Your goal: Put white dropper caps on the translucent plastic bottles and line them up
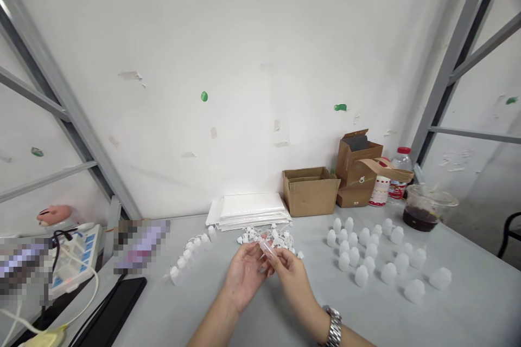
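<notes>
Right-hand grip (291,276) pinches a clear plastic tube (266,251).

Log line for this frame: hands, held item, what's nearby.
right hand: pinching clear plastic tube | left hand: open, beside tube | nearby: white plastic caps, translucent bottles

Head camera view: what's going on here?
A person's right hand pinches a small clear plastic tube, with the left hand cupped against it, just in front of a heap of white plastic caps on a grey table. Frosted white plastic bottles stand in rows to the right.
</notes>
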`<state>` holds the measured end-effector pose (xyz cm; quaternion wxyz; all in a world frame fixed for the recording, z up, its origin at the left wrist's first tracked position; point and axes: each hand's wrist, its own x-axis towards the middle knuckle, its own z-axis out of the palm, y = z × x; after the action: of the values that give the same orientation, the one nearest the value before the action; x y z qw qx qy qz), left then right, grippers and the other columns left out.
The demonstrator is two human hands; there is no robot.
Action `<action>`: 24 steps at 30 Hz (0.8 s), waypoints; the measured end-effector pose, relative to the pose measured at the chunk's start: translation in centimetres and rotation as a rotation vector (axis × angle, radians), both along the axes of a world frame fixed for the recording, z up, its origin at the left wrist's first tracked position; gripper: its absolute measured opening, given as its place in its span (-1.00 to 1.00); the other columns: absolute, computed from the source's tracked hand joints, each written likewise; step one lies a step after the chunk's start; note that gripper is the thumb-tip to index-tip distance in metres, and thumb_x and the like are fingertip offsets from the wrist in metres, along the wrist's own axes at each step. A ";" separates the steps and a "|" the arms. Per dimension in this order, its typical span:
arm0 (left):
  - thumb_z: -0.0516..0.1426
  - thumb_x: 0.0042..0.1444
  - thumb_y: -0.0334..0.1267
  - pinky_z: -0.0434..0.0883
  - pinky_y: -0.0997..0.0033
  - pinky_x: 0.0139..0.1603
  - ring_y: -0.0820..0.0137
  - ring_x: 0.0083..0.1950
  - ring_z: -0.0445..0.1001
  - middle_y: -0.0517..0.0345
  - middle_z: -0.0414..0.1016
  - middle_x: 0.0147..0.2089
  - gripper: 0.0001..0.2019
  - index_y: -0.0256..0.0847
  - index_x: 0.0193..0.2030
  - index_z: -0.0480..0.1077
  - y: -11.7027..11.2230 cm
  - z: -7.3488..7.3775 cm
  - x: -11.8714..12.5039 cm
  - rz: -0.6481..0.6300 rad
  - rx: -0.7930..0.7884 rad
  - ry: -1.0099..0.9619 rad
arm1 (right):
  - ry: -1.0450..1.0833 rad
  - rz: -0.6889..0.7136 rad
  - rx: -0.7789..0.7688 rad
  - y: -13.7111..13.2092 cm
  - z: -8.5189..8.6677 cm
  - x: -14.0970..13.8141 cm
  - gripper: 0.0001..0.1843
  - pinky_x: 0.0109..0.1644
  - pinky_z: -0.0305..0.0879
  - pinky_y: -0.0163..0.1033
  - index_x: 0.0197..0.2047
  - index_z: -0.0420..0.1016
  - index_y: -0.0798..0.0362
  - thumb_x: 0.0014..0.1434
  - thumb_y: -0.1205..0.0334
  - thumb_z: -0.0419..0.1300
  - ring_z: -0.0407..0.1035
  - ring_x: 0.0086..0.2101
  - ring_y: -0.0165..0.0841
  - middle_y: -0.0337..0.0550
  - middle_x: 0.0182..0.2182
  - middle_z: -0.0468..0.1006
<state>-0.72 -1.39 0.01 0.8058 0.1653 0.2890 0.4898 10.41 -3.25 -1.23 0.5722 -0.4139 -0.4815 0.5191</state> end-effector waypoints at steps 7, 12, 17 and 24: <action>0.04 -0.01 -0.34 0.19 0.41 -0.48 0.52 -0.60 0.22 0.15 0.48 -0.37 -0.81 -0.27 -0.25 0.40 0.0 0.0 0.2 0.010 0.059 -0.013 | 0.134 0.103 -0.066 0.0 0.6 0.3 -0.62 -0.36 0.24 -0.30 -0.58 0.45 0.12 -0.06 -0.07 0.21 0.31 -0.55 -0.41 -0.16 -0.61 0.50; 0.05 0.04 -0.28 0.22 0.41 -0.49 0.54 -0.58 0.21 0.14 0.43 -0.40 -0.81 -0.30 -0.24 0.40 -0.1 0.3 0.3 -0.016 0.152 0.033 | 0.327 0.225 -0.128 0.0 1.2 0.6 -0.68 -0.37 0.21 -0.29 -0.53 0.53 0.15 -0.08 0.01 0.24 0.30 -0.56 -0.41 -0.09 -0.60 0.53; 0.07 0.06 -0.17 0.28 0.41 -0.49 0.48 -0.49 0.30 0.09 0.42 -0.36 -0.74 -0.31 -0.20 0.40 -0.1 0.1 0.1 -0.008 0.200 0.153 | 0.366 0.253 -0.166 0.0 1.0 0.7 -0.68 -0.38 0.18 -0.30 -0.48 0.55 0.18 -0.08 0.04 0.25 0.32 -0.54 -0.40 -0.03 -0.56 0.56; 0.17 -0.04 -0.20 0.25 0.46 -0.57 0.50 -0.54 0.31 0.10 0.47 -0.37 -0.75 -0.29 -0.22 0.42 0.2 -0.4 -0.3 0.039 0.209 0.246 | 0.252 0.216 -0.134 0.1 0.3 0.3 -0.61 -0.38 0.18 -0.31 -0.51 0.47 0.15 -0.09 -0.07 0.23 0.30 -0.54 -0.41 -0.08 -0.56 0.55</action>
<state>-1.00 -1.22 -0.41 0.7331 0.3012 0.3361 0.5089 10.69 -3.12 -0.95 0.5399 -0.3286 -0.4122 0.6562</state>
